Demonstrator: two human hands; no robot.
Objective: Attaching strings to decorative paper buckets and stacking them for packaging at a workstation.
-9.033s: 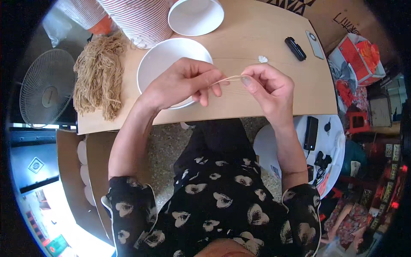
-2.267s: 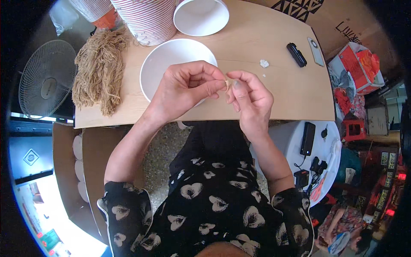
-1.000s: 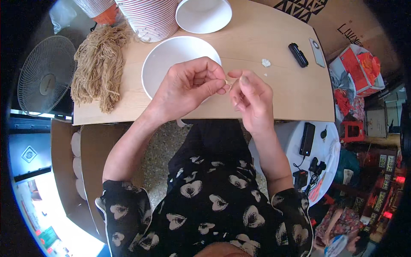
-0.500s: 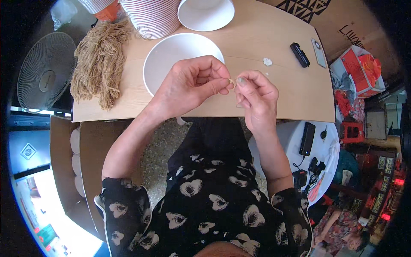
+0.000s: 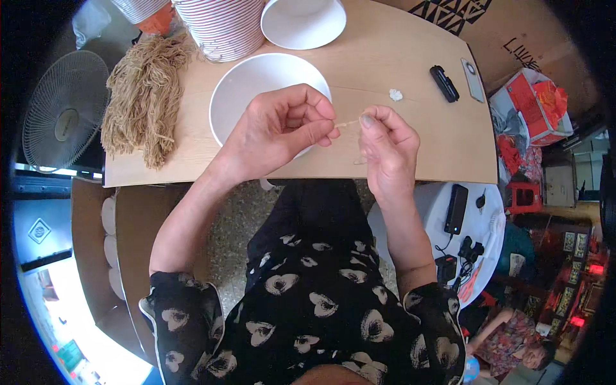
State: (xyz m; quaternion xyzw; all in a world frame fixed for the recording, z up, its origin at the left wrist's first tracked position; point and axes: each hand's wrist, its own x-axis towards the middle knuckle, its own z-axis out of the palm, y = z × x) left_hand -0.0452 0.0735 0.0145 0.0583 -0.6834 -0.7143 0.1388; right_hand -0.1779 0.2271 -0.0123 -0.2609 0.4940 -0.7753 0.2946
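Where the fingers meet: the left hand [image 5: 276, 131] and the right hand [image 5: 390, 142] each pinch, with thumb and forefinger, one thin beige strand [image 5: 347, 122]; the other fingers are loosely curled.
Strand: it bridges the small gap between both hands, over the table [image 5: 443, 147]; from my distant place I cannot tell whether it has a knot or a twist.
Handling so far: I judge it as unfinished, because neither hand has let the strand go; I see no other single strand laid apart as completed.
White bowl [image 5: 226, 96]: just beside, toward 10 o'clock, partly hidden behind the left hand.
White scrap [image 5: 395, 95]: near, at 2 o'clock, with a black case [image 5: 444, 83] farther the same way.
Second bowl [image 5: 303, 24]: at 11 o'clock, beside a tall bowl stack [image 5: 218, 29].
Beige bundle [image 5: 144, 96]: well apart, at 9 o'clock, thick with similar strands; if these belong to the same work, I would suppose that much is left.
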